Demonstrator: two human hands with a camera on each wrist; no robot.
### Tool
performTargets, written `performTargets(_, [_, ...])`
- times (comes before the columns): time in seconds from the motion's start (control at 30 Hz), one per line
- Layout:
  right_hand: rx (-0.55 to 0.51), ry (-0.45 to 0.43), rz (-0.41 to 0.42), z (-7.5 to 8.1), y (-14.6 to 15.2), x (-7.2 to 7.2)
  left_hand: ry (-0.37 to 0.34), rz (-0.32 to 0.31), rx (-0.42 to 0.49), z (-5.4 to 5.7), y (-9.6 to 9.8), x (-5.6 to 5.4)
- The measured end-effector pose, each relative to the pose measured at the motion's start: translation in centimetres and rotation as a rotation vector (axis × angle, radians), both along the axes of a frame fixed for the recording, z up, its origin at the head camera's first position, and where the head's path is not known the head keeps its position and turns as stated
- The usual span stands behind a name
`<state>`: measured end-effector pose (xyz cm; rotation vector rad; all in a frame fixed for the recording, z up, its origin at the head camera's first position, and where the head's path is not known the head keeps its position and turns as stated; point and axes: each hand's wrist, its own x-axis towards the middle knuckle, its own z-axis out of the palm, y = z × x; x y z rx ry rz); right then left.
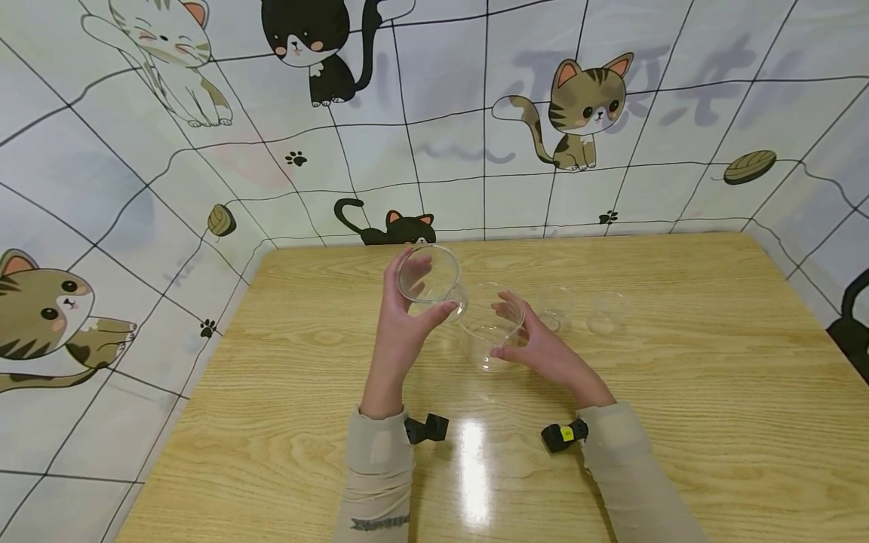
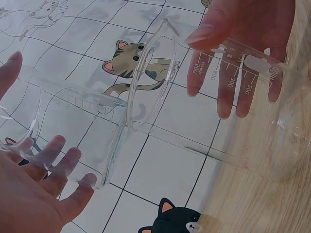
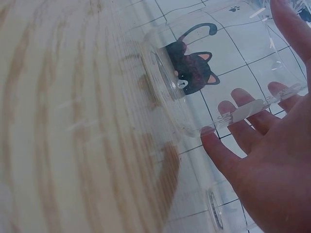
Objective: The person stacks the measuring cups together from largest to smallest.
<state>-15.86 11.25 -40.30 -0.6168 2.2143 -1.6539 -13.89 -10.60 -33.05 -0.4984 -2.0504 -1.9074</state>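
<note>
My left hand [image 1: 403, 309] grips a clear glass beaker [image 1: 434, 286], raised and tilted above the table. Its fingers curl along the far side and the thumb lies on the near side. My right hand [image 1: 536, 339] holds a larger glass beaker [image 1: 485, 343] around its right side, with the thumb in front. In the left wrist view, white graduation marks up to 500 show on the larger beaker [image 2: 218, 121]. The rim end of the larger beaker meets the base end of the smaller beaker [image 2: 80, 119] there. Both beakers look see-through, with no contents visible.
Two smaller glass vessels [image 1: 606, 315] stand on the wooden table [image 1: 679, 392] to the right of my right hand, one partly behind its fingers. A white cloth wall [image 1: 448, 83] with cartoon cats rises at the table's back and sides. Dark wrist cameras [image 1: 426, 429] sit at both cuffs.
</note>
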Motion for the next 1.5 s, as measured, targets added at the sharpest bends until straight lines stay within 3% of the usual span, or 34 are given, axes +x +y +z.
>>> performTargets(0.23, [-0.002,-0.007,0.0,-0.3,0.0,-0.2,-0.003,0.001,-0.002,0.0,0.0,0.1])
performTargets(0.6, [-0.011,0.012,-0.015,-3.0,0.2,-1.2,-0.02,-0.016,0.028,-0.1,0.0,0.0])
performTargets(0.83, [-0.002,-0.017,-0.003,-0.1,0.0,0.0,0.0,-0.047,0.028,0.0,0.4,0.1])
performTargets(1.5, [-0.003,-0.025,-0.013,-0.1,0.0,0.1,0.025,-0.097,0.068,0.0,1.8,0.3])
